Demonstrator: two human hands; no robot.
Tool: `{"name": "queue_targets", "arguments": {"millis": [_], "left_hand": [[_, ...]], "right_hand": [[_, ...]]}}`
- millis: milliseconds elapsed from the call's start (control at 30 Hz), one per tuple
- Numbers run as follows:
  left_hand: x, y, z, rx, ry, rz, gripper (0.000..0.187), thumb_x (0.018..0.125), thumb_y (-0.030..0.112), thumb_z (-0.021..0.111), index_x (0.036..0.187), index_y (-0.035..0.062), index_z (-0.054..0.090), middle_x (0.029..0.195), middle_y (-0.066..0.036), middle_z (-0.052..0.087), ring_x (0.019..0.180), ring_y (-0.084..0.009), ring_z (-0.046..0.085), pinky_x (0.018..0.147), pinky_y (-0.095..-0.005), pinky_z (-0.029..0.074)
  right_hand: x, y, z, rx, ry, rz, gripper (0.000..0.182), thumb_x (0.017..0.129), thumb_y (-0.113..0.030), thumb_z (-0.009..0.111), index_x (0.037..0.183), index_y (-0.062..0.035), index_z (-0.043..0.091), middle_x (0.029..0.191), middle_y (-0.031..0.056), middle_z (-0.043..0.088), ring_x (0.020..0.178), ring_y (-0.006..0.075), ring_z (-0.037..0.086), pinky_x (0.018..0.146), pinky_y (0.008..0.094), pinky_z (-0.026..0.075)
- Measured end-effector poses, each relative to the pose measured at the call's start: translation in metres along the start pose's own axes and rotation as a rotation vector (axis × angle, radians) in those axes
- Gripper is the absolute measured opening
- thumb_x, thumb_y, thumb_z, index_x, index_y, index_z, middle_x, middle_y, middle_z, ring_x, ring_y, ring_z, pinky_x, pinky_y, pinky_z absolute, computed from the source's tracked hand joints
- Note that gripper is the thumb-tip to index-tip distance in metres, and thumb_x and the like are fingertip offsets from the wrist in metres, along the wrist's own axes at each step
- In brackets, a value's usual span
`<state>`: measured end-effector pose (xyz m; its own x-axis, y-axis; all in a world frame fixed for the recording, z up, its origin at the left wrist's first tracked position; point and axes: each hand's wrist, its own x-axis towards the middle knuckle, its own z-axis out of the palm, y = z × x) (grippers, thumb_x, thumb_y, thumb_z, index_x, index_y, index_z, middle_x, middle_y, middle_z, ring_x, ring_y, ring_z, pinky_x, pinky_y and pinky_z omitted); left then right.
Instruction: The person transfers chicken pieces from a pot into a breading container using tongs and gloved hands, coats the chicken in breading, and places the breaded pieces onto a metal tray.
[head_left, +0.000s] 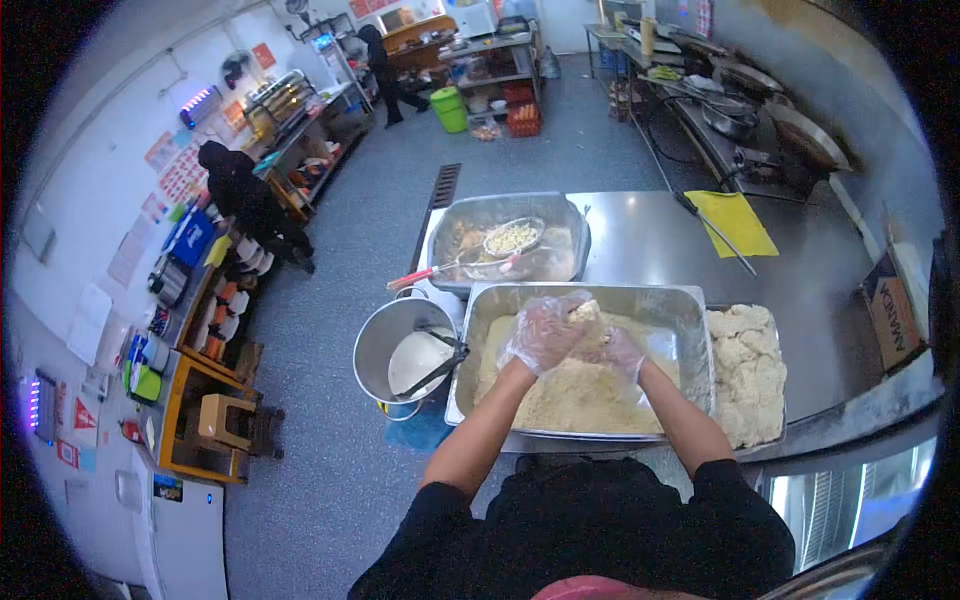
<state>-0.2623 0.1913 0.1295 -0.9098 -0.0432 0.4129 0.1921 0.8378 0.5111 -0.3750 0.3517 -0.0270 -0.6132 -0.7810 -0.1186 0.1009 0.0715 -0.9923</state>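
Note:
Both hands wear clear plastic gloves and work over a deep steel pan [632, 412] of pale flour [560, 392]. My left hand [545, 335] is closed around a flour-coated piece of food [583, 312], which shows at its fingertips above the flour. Close beside it, on the right, my right hand [624, 354] has its fingers curled inward; I cannot tell what is between them. Pale, coated pieces [746, 375] fill a tray at the pan's right side.
Behind the pan, a grey tub [446, 222] holds a strainer [512, 238] with a red handle. On the left stands a steel pot [372, 345] with white contents and black tongs [440, 368]. A yellow sheet [735, 222] lies on the steel counter. Two people [245, 195] work farther off.

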Motion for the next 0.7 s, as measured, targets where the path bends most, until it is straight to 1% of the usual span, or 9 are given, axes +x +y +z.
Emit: {"name": "queue_targets", "arguments": {"millis": [133, 200, 233, 267, 333, 400, 467, 533, 700], "left_hand": [[-0.014, -0.009, 0.031, -0.158, 0.147, -0.231, 0.043, 0.079, 0.039, 0.064, 0.106, 0.0060, 0.063, 0.092, -0.014, 0.064, 0.086, -0.0291, 0.060, 0.079, -0.0387, 0.047], [-0.033, -0.017, 0.047, 0.494, 0.148, -0.213, 0.044, 0.080, 0.039, 0.064, 0.108, 0.0049, 0.060, 0.100, -0.016, 0.061, 0.093, -0.0297, 0.057, 0.083, -0.0386, 0.045], [-0.034, 0.019, 0.035, 0.117, 0.190, -0.523, 0.045, 0.081, 0.040, 0.062, 0.108, 0.0038, 0.058, 0.108, -0.018, 0.058, 0.097, -0.0320, 0.055, 0.086, -0.0393, 0.043], [-0.052, -0.026, 0.058, 0.291, 0.113, -0.421, 0.038, 0.082, 0.034, 0.063, 0.105, 0.0035, 0.059, 0.108, -0.013, 0.058, 0.094, -0.0292, 0.056, 0.082, -0.0374, 0.046], [-0.058, 0.011, 0.064, -0.843, 0.213, -0.908, 0.048, 0.080, 0.027, 0.068, 0.120, 0.0062, 0.051, 0.114, -0.012, 0.056, 0.101, -0.0251, 0.053, 0.086, -0.0343, 0.046], [-0.072, 0.004, 0.080, -0.883, 0.179, -1.016, 0.046, 0.079, 0.024, 0.068, 0.120, 0.0085, 0.052, 0.115, -0.011, 0.055, 0.102, -0.0241, 0.053, 0.085, -0.0346, 0.047], [-0.117, -0.042, 0.100, -0.931, 0.200, -1.121, 0.045, 0.079, 0.021, 0.068, 0.120, 0.0108, 0.052, 0.116, -0.009, 0.055, 0.103, -0.0231, 0.054, 0.083, -0.0349, 0.048], [-0.169, -0.112, 0.125, -0.880, 0.070, -0.870, 0.050, 0.082, 0.022, 0.064, 0.126, 0.0066, 0.045, 0.103, -0.008, 0.059, 0.089, -0.0190, 0.056, 0.073, -0.0347, 0.048], [-0.115, -0.021, 0.095, -0.543, 0.028, -1.070, 0.046, 0.083, 0.020, 0.061, 0.124, 0.0023, 0.047, 0.106, -0.008, 0.059, 0.090, -0.0202, 0.057, 0.078, -0.0344, 0.048]], "right_hand": [[-0.040, -0.050, -0.005, 0.045, -0.019, 0.084, 0.042, 0.072, -0.014, 0.075, 0.109, -0.0004, 0.059, 0.098, 0.0089, 0.066, 0.088, 0.0183, 0.063, 0.077, 0.0303, 0.052], [-0.057, -0.075, -0.016, -0.264, -0.109, 0.063, 0.044, 0.078, -0.015, 0.070, 0.115, 0.0041, 0.054, 0.104, 0.0141, 0.064, 0.098, 0.0215, 0.063, 0.084, 0.0314, 0.052], [-0.047, -0.035, -0.025, 0.013, -0.133, 0.011, 0.040, 0.081, -0.020, 0.067, 0.112, 0.0026, 0.058, 0.102, 0.0135, 0.064, 0.096, 0.0204, 0.062, 0.078, 0.0343, 0.051], [-0.042, -0.007, -0.032, 0.170, -0.211, -0.207, 0.042, 0.079, -0.034, 0.067, 0.106, -0.0013, 0.063, 0.102, 0.0129, 0.064, 0.090, 0.0203, 0.061, 0.072, 0.0355, 0.049], [-0.062, -0.059, -0.024, -0.683, -0.073, 0.126, 0.046, 0.067, -0.046, 0.071, 0.087, -0.0045, 0.070, 0.077, 0.0141, 0.066, 0.066, 0.0263, 0.061, 0.060, 0.0387, 0.048], [-0.056, -0.058, -0.021, -0.762, -0.193, -0.005, 0.038, 0.067, -0.036, 0.070, 0.083, -0.0013, 0.070, 0.069, 0.0157, 0.066, 0.061, 0.0272, 0.062, 0.060, 0.0403, 0.049], [-0.080, -0.098, -0.017, -1.081, -0.166, -0.002, 0.032, 0.068, -0.028, 0.067, 0.084, -0.0004, 0.070, 0.078, 0.0173, 0.067, 0.070, 0.0268, 0.065, 0.063, 0.0395, 0.051], [-0.090, -0.113, -0.003, -1.149, -0.171, -0.022, 0.029, 0.069, -0.024, 0.065, 0.087, -0.0026, 0.071, 0.087, 0.0160, 0.068, 0.082, 0.0278, 0.067, 0.072, 0.0422, 0.051], [-0.080, -0.118, 0.040, -1.284, -0.166, -0.139, 0.048, 0.065, -0.037, 0.073, 0.103, -0.0085, 0.069, 0.101, 0.0137, 0.067, 0.096, 0.0288, 0.063, 0.083, 0.0552, 0.043]]}}
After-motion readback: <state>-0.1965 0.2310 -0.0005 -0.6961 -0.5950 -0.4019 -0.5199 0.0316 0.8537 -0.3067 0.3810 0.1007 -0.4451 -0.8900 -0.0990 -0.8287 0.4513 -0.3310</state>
